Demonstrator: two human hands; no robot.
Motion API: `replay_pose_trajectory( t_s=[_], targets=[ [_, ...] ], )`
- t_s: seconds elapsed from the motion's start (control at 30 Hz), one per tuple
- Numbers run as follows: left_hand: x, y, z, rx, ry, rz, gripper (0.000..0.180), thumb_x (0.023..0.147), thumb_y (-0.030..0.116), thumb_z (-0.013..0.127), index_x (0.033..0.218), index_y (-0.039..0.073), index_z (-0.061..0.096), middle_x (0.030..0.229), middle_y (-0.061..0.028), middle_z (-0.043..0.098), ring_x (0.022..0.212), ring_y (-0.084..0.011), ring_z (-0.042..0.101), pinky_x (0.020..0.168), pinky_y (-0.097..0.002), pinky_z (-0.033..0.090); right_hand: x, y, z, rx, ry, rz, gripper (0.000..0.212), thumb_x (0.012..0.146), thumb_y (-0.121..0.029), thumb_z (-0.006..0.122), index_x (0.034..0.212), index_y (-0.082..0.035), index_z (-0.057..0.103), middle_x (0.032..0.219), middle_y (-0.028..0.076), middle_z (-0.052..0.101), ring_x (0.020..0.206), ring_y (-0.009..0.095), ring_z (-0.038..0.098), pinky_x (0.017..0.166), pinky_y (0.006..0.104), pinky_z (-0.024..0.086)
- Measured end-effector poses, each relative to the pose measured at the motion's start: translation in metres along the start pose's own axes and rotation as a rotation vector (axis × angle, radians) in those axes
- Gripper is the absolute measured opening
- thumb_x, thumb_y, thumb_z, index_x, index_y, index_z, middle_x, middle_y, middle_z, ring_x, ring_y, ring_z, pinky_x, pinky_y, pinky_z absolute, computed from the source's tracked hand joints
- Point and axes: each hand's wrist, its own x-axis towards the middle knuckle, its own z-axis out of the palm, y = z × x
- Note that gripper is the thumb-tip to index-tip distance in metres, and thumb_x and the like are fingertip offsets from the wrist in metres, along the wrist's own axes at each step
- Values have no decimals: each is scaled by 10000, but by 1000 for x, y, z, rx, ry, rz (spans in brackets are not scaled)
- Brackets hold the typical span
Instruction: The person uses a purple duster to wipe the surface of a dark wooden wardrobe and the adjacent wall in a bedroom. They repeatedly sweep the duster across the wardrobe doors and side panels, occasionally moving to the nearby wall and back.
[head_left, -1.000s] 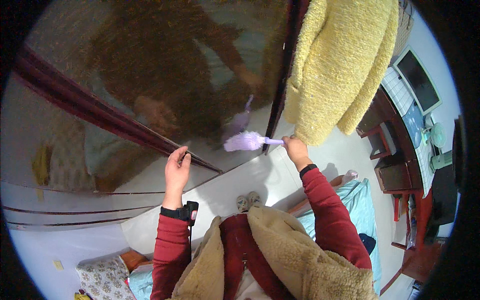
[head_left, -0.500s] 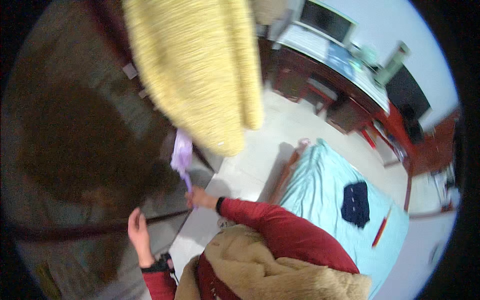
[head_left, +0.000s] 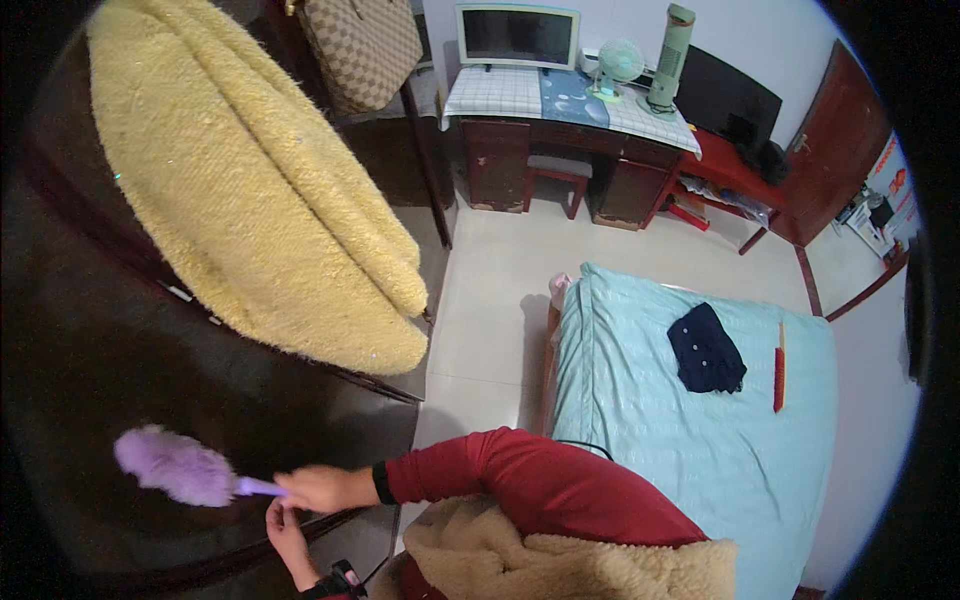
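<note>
In my right hand (head_left: 325, 488) is the purple handle of a fluffy duster (head_left: 190, 468). Its fuzzy head points left, held against or just in front of a dark glossy cabinet door (head_left: 120, 400); I cannot tell whether it touches. Just below the handle, my left hand (head_left: 287, 540) is raised with loosely curled, slightly parted fingers. Its fingertips come close to the right hand, and nothing shows in it. A yellow fuzzy cloth (head_left: 250, 190) hangs over the cabinet front, above the duster.
At right stands a bed (head_left: 640, 430) with a pale turquoise sheet, bearing a folded navy garment (head_left: 706, 348) and a red stick-like item (head_left: 779, 380). Farther off are a desk (head_left: 498, 165) with a monitor, fan and stool. A checkered bag (head_left: 362, 52) hangs beside the cloth.
The duster has swung down and left, from pointing upward to lying nearly level. My right hand moved left and down, close to my left hand. The view has turned.
</note>
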Motion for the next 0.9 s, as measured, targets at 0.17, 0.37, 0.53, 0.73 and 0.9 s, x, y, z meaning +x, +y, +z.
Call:
replay_pose_trajectory(
  t_s=[0.17,0.37,0.53,0.73,0.9],
  targets=[
    [0,32,17,4,86,11,287,1014,132,662,1261,-14,681,1213,-98,714,1109,-158,644,1015,-303,490,43,-45,-70,-385,437,-359,289,919,-240,708,1126,-47,648,1057,182,692,955,391,683,810,456,567],
    [-1,0,26,239,62,-122,386,956,305,704,1231,34,705,1114,-154,759,1007,-234,727,909,-348,548,12,51,-113,-855,36,-264,372,931,-286,690,1279,-161,650,811,134,640,764,358,658,677,486,520],
    [-12,-52,25,409,-224,-274,446,951,351,676,1269,40,683,1169,-207,731,1096,-332,710,953,-395,546,-30,167,-126,-1270,-324,-3,193,950,-306,624,963,-137,717,747,123,649,725,353,663,673,490,527],
    [-17,-89,36,358,-224,-278,460,968,331,657,1312,26,655,1277,-202,691,1196,-317,660,1013,-388,515,-20,141,-130,-1342,-350,-56,163,912,-273,642,939,-150,745,792,88,671,814,323,672,721,470,526],
    [-21,-104,31,427,-173,-285,441,956,345,620,1252,24,682,1257,-237,673,1180,-394,642,987,-438,521,12,81,-135,-927,-75,-412,216,903,-223,696,1102,-147,732,824,83,621,857,306,629,761,436,485]
  ],
)
